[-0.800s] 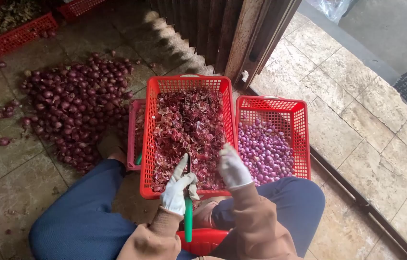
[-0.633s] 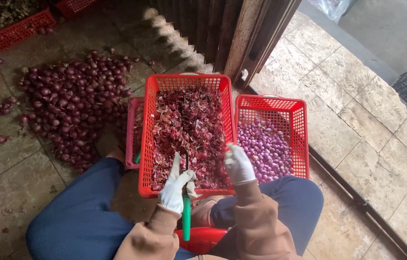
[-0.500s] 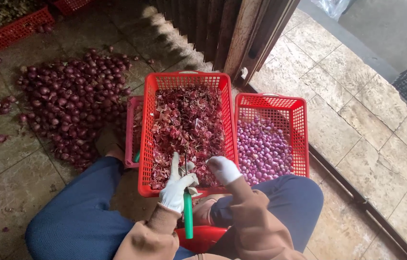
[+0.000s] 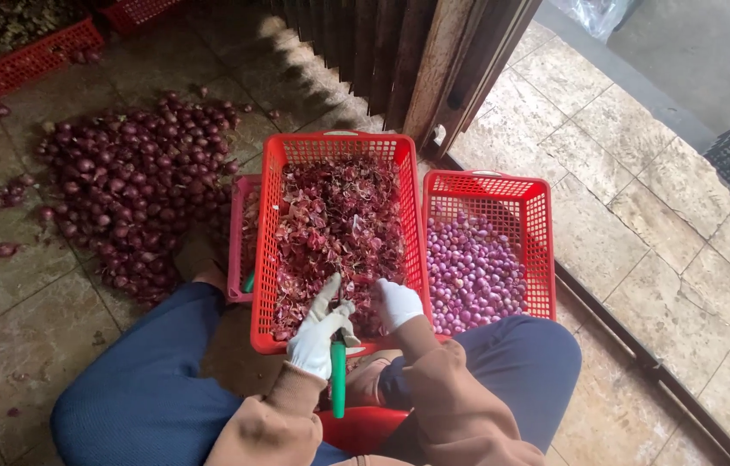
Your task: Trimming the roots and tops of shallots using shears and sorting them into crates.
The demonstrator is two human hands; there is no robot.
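Gloved left hand (image 4: pixel 320 332) grasping a green-handled knife (image 4: pixel 338 380) and gloved right hand (image 4: pixel 398 303) clenched, contents hidden, both at the near edge of the peel-filled red basket (image 4: pixel 283 154).

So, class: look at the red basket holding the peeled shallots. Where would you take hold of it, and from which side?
Grip the red basket of peeled shallots by its top rim, probably at the two short ends. The rim is a thick solid band, while the walls are thin lattice. Come from the outer long side, over the stone floor; the other long side sits close against the basket of skins, and the person's knee crowds the near end.
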